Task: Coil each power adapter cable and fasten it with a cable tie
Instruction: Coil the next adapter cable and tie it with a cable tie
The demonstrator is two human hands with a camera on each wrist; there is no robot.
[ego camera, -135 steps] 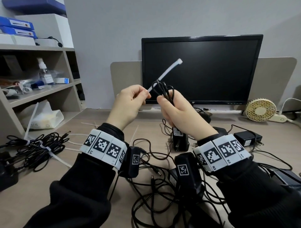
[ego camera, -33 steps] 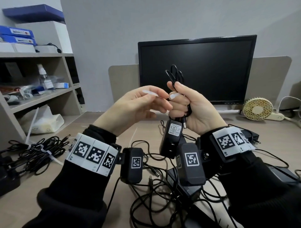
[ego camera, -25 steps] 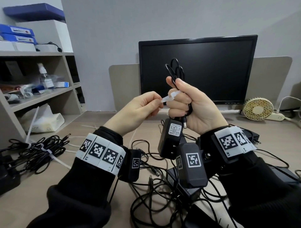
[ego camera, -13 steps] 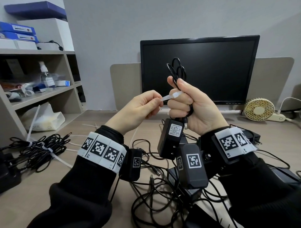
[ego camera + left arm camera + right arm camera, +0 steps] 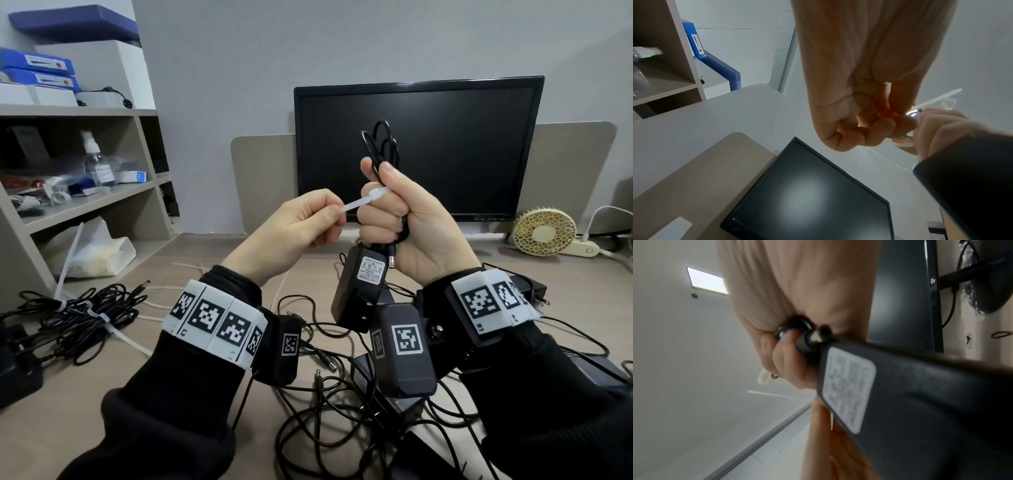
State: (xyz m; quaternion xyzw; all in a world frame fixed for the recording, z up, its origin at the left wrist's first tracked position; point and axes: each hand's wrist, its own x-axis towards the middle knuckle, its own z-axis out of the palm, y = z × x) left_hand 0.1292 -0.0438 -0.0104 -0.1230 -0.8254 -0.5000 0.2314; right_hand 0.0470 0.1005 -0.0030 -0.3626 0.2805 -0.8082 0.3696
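Loose cables lie tangled on the desk nearest. Above them, the right hand is fisted around a coiled cable, its adapter hanging below. The left hand pinches the tie tail between thumb and forefinger, before the monitor.

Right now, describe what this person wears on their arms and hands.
Both hands, left hand and right hand, are bare. Long black sleeves cover the arms. Each wrist carries a white band of black square-code markers and a black camera box bearing one more marker.
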